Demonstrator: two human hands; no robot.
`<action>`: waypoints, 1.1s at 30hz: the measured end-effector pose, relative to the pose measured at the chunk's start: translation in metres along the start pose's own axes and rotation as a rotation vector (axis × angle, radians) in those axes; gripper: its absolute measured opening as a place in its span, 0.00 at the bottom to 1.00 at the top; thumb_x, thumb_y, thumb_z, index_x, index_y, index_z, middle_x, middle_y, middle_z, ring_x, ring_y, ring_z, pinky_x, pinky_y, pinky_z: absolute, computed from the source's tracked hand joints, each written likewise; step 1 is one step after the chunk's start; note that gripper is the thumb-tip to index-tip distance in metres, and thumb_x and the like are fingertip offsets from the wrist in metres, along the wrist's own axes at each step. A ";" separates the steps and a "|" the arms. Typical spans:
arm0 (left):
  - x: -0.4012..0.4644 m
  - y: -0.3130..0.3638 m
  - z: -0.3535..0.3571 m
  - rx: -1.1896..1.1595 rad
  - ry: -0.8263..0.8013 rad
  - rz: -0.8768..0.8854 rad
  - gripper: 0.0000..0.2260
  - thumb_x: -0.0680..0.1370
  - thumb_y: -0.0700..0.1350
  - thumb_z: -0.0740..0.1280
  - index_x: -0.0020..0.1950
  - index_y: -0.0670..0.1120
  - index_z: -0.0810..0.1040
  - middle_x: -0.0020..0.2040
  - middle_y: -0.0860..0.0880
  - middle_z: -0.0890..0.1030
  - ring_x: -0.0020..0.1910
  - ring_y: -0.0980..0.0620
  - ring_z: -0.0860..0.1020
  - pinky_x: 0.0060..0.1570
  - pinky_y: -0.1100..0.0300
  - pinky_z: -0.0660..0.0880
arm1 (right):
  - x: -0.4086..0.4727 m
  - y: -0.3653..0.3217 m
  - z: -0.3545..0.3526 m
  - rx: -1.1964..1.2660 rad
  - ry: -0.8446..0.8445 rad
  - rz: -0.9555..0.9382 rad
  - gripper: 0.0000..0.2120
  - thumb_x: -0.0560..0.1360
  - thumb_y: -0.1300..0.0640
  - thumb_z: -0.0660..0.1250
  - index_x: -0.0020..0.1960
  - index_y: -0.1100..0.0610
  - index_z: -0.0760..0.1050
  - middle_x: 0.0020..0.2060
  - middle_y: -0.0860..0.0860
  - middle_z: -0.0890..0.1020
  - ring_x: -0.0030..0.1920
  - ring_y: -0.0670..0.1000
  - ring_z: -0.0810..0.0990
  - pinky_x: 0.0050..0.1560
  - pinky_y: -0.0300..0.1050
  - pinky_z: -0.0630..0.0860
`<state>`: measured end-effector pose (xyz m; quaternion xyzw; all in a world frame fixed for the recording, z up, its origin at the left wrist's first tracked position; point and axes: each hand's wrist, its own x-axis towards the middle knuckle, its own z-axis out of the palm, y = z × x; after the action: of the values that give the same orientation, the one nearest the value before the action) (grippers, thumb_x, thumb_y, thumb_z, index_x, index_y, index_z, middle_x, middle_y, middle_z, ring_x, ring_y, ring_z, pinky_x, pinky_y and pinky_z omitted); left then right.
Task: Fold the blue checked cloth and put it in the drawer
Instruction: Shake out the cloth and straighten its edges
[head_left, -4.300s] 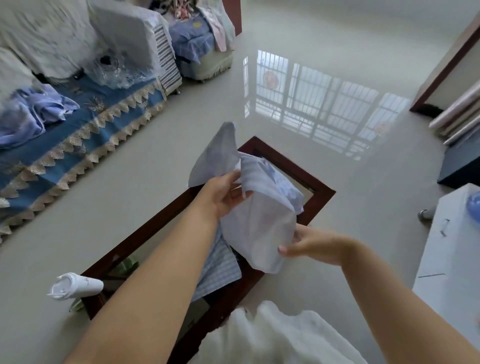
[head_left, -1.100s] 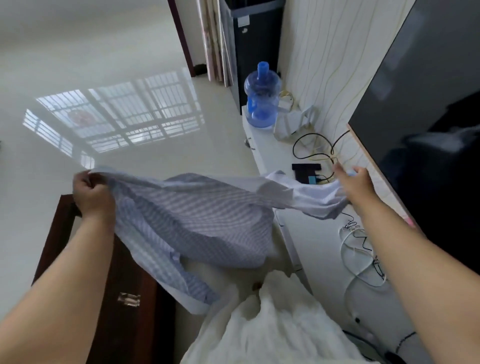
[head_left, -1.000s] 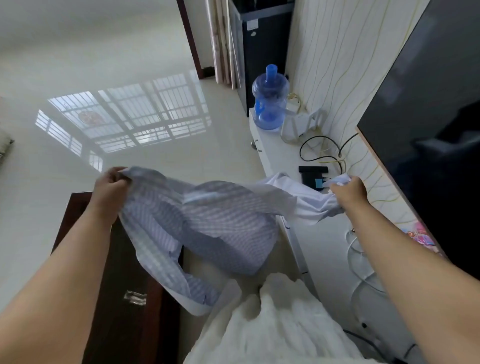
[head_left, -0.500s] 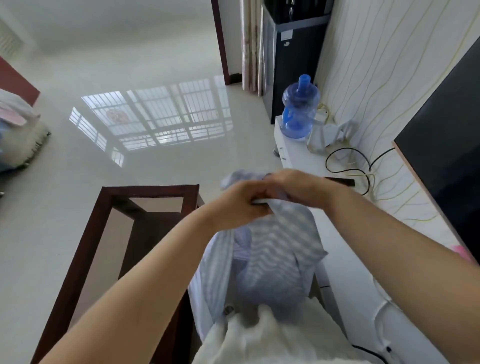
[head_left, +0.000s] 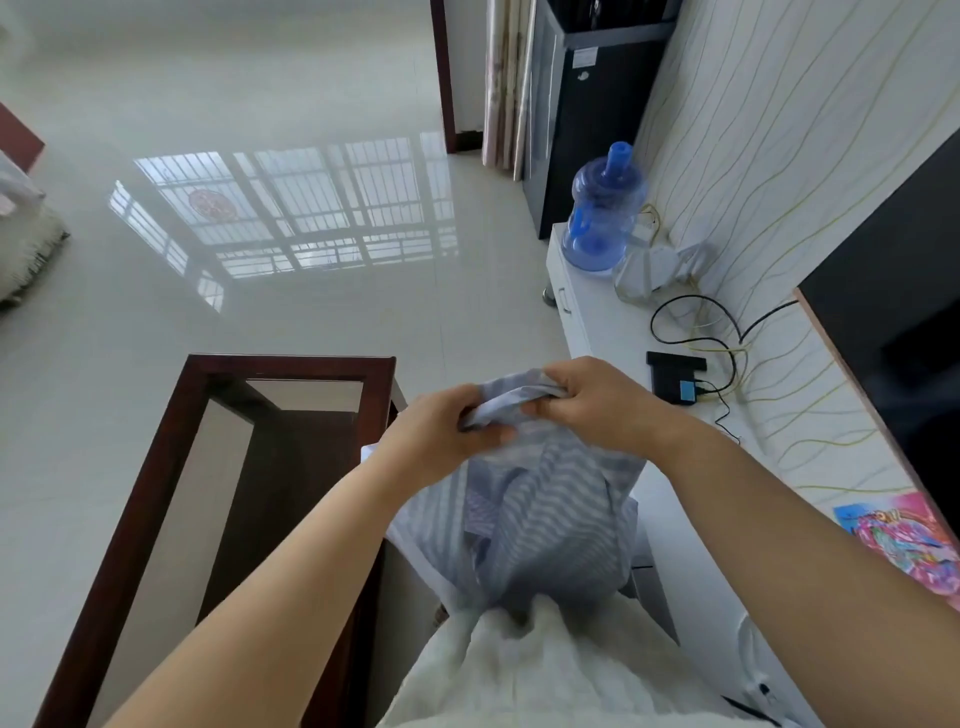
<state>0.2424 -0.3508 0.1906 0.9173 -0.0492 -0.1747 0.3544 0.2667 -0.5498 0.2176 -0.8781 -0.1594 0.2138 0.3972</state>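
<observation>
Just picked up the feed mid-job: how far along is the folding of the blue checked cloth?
Done: the blue checked cloth is doubled over once, its top edge gathered. In hand: the left hand and right hand meet and pinch that edge, the rest hanging in the air in front of the person. Left: more folds, then stowing it. No open drawer shows; the white cabinet with a front handle stands to the right.

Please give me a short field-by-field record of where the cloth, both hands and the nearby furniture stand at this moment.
cloth: blue checked cloth, hanging doubled from its top edge, in the air
left hand: left hand grips the top edge
right hand: right hand grips the same edge, beside the left
below left: dark wooden table with glass top
right side: white cabinet carrying a blue water bottle and cables
drawer: a handle shows on the cabinet front; none seen open
</observation>
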 end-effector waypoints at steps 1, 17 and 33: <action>-0.001 -0.008 0.002 0.064 -0.010 -0.006 0.12 0.72 0.56 0.71 0.43 0.50 0.73 0.35 0.54 0.74 0.36 0.51 0.74 0.38 0.55 0.71 | 0.002 0.000 0.001 0.008 0.034 0.014 0.15 0.74 0.53 0.69 0.35 0.61 0.72 0.28 0.49 0.72 0.31 0.48 0.68 0.36 0.47 0.66; -0.010 -0.149 -0.005 -0.409 0.258 -0.422 0.04 0.77 0.38 0.65 0.46 0.46 0.78 0.44 0.43 0.80 0.42 0.44 0.78 0.41 0.51 0.77 | -0.014 -0.010 -0.067 0.230 0.189 0.105 0.06 0.71 0.49 0.72 0.47 0.48 0.81 0.35 0.44 0.84 0.36 0.37 0.81 0.36 0.28 0.75; 0.002 0.027 0.013 0.428 0.401 0.742 0.13 0.72 0.41 0.64 0.51 0.54 0.83 0.55 0.52 0.82 0.54 0.47 0.74 0.43 0.54 0.77 | 0.024 -0.025 -0.022 0.426 0.423 0.369 0.19 0.78 0.42 0.58 0.40 0.55 0.77 0.37 0.52 0.79 0.41 0.52 0.77 0.45 0.47 0.72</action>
<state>0.2407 -0.3790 0.1990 0.9058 -0.3393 0.1584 0.1984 0.2953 -0.5368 0.2437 -0.8143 0.1362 0.1236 0.5505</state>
